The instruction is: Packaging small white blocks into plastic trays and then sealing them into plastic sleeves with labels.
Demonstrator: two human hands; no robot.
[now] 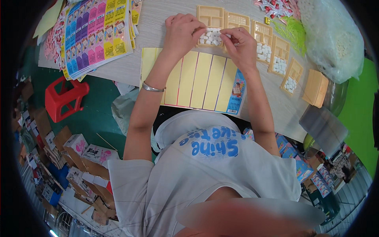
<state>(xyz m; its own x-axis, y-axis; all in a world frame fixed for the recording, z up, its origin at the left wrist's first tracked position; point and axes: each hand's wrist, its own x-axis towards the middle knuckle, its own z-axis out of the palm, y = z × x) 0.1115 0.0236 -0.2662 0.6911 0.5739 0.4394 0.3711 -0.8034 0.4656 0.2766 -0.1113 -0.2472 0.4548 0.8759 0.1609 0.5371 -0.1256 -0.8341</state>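
Observation:
A beige compartment tray [211, 17] lies at the far middle of the table, its near compartment filled with small white blocks [210, 37]. My left hand [184, 33] bends over the left side of that compartment, thumb and fingertips drawn together at the blocks. At its right side my right hand [240, 44] has curled fingers, with thumb and forefinger pinched close to the blocks. What either pinch holds is too small to make out. A yellow card sheet [193, 79] with coloured stripes and a blue printed end lies between my forearms.
Several similar trays [281, 49] curve off to the right, some with white blocks, ending near a stack of trays [316, 87]. A clear plastic bag [335, 39] bulges at the far right beside green shreds [291, 33]. Printed sheets [96, 37] are piled left; a red stool [65, 98] stands below.

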